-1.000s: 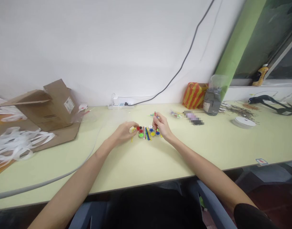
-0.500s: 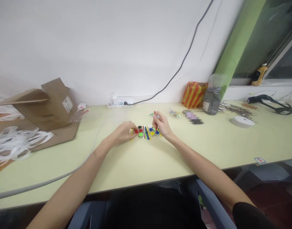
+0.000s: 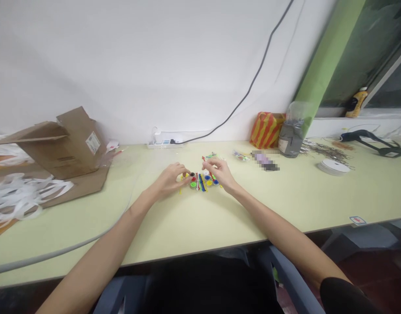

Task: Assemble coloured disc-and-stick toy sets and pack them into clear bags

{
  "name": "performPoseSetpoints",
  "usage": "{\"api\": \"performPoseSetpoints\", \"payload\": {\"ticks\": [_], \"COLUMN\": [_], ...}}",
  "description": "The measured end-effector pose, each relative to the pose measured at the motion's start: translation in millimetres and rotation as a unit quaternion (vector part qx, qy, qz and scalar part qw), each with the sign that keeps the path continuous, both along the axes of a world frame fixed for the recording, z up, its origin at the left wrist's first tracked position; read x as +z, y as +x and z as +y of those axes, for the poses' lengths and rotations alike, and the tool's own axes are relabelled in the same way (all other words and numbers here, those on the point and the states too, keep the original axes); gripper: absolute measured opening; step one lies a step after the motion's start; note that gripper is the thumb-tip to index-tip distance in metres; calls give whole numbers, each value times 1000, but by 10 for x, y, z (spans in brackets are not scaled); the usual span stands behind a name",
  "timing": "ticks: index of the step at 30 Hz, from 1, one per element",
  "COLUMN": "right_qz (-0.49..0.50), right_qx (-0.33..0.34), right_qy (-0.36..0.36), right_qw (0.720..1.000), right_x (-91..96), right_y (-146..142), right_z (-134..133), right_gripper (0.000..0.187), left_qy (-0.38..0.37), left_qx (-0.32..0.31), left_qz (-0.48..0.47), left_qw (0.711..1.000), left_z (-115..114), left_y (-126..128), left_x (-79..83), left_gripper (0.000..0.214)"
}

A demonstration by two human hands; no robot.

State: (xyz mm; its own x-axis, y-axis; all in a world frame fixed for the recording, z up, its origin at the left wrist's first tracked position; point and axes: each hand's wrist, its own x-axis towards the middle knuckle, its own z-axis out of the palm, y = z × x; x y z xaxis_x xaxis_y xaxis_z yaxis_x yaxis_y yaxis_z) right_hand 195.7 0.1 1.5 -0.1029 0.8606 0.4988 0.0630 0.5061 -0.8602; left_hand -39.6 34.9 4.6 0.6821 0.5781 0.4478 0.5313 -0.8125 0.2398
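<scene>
My left hand (image 3: 173,179) rests on the table at the left end of a group of small plastic pieces. Its thumb and fingers close around the pieces there, touching a black disc (image 3: 192,174) and a red disc. What it grips, if anything, is hidden. A green disc (image 3: 193,185) lies just below, beside a blue stick (image 3: 202,182) and a yellow disc (image 3: 209,184). Over the right end of the group, my right hand (image 3: 219,172) pinches a small red plastic stick (image 3: 203,158), whose tip points up past the fingers. A white disc (image 3: 206,173) sits under these fingers.
A bag of colourful pieces (image 3: 241,155) lies at the back right, near a phone-like blurred item (image 3: 265,161). Further right are a grey jar (image 3: 290,138) and a white roll (image 3: 333,167). Leftward stand a cardboard box (image 3: 66,148), white strips (image 3: 26,196) and a grey cable (image 3: 72,246).
My right hand has moved slightly left with the red stick, toward the middle of the group. My left hand has shifted a little right, its fingers now over the red disc.
</scene>
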Motion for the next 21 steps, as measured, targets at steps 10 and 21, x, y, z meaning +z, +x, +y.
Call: {"api": "performPoseSetpoints", "payload": {"ticks": [10, 21], "right_qz": [18, 50], "right_qx": [111, 60], "right_qy": [-80, -101], "right_qw": [990, 992], "right_x": [16, -4], "right_y": [-90, -41], "right_z": [-86, -39], "right_gripper": [41, 25], "left_qy": [-66, -132], "left_qx": [-17, 230], "left_qz": [-62, 185], "left_qw": [996, 946], "left_z": [-325, -2], "left_y": [353, -309], "left_x": [-18, 79], "left_gripper": [38, 28]}}
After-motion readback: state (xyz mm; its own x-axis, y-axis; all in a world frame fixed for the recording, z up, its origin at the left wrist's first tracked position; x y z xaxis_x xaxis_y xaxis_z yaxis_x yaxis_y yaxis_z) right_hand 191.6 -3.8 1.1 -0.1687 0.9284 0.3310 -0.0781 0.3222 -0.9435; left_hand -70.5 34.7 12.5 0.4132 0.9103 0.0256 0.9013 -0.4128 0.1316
